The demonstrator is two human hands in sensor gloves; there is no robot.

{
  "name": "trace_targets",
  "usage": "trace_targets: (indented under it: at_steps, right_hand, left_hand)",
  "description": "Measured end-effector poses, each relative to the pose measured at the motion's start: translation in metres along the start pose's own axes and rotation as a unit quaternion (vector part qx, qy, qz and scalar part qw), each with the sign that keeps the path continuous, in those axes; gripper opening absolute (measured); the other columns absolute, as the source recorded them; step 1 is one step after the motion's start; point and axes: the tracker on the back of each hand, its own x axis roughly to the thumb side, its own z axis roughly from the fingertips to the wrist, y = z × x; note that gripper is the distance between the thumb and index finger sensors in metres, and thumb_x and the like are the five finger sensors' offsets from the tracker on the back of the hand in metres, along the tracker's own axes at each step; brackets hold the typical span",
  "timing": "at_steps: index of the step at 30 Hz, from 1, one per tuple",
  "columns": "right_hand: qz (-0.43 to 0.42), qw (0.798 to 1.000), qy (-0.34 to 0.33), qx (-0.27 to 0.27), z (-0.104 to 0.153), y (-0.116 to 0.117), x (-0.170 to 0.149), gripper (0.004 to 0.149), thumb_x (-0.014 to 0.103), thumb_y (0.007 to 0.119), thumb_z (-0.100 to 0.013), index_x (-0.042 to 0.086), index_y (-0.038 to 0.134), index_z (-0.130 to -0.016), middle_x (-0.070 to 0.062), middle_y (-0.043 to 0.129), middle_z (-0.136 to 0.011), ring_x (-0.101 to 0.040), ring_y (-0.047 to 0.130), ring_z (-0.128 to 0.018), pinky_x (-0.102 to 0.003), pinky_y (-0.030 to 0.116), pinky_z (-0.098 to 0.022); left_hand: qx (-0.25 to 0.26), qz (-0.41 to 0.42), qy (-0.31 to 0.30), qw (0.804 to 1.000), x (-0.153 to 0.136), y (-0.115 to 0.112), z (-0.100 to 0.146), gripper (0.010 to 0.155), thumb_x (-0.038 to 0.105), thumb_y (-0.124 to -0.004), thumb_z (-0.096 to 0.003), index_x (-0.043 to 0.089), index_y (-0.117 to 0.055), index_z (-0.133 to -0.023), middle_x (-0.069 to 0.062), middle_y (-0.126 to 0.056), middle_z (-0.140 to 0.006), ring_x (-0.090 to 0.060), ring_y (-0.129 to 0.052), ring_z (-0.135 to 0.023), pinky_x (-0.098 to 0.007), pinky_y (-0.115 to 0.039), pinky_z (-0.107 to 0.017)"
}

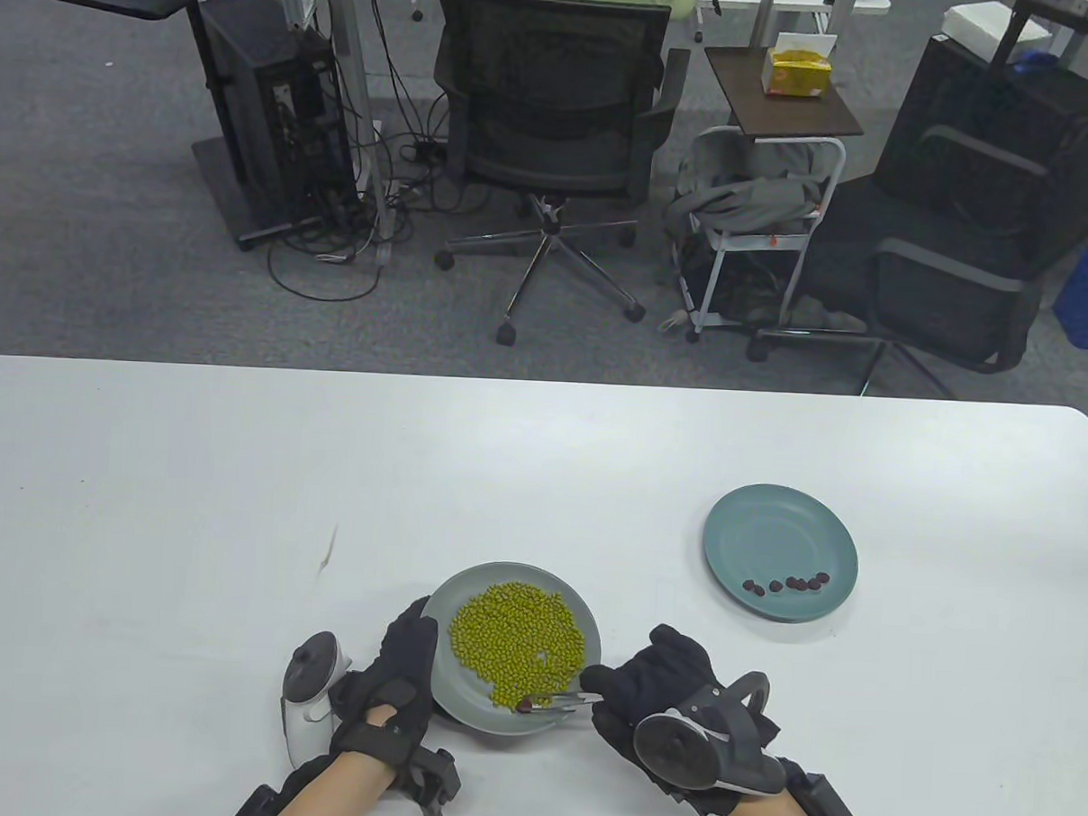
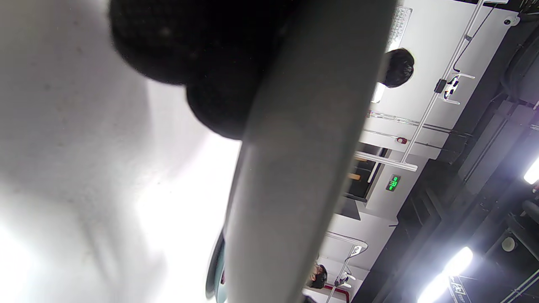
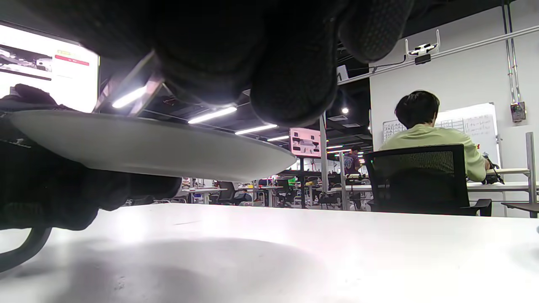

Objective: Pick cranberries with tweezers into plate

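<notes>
On the white counter, near its front edge, a grey plate holds a heap of green beans. The left hand rests against this plate's left rim, its gloved fingers curled along the edge and touching it; the left wrist view shows dark fingertips pressed beside the plate's underside. A white tracker sits on the back of that hand.

The right hand lies just to the right of the same plate, its fingers closed around metal tweezers. The tweezers reach leftward over the plate's lower rim, and their tips meet a single dark red cranberry at the lower edge of the bean heap. Whether the berry is lifted clear of the plate cannot be told. In the right wrist view the fingers hang over the tilted-looking plate rim, with the tweezers' shiny shaft showing beneath them.

Well apart, to the upper right, a teal plate carries a short row of cranberries along its near side.

Beyond the counter stand a black office chair, a small side table with a yellow tissue box, and a computer tower.
</notes>
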Motion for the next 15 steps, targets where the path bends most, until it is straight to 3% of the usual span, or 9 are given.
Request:
trace_targets:
  at_steps: [15]
  right_hand:
    - [0.009, 1.0, -0.018, -0.001, -0.0001, -0.001, 0.0057, 0.046, 0.053, 0.07, -0.036, 0.033, 0.08, -0.076, 0.018, 0.089, -0.052, -0.011, 0.09, -0.06, -0.047, 0.053, -0.072]
  left_hand:
    - [-0.002, -0.005, -0.001, 1.0, -0.001, -0.0009, -0.0002, 0.064, 0.053, -0.056, -0.0539, 0.023, -0.029, -0.104, -0.006, -0.062, -0.096, -0.025, -0.103, -0.047, -0.032, -0.09, -0.028]
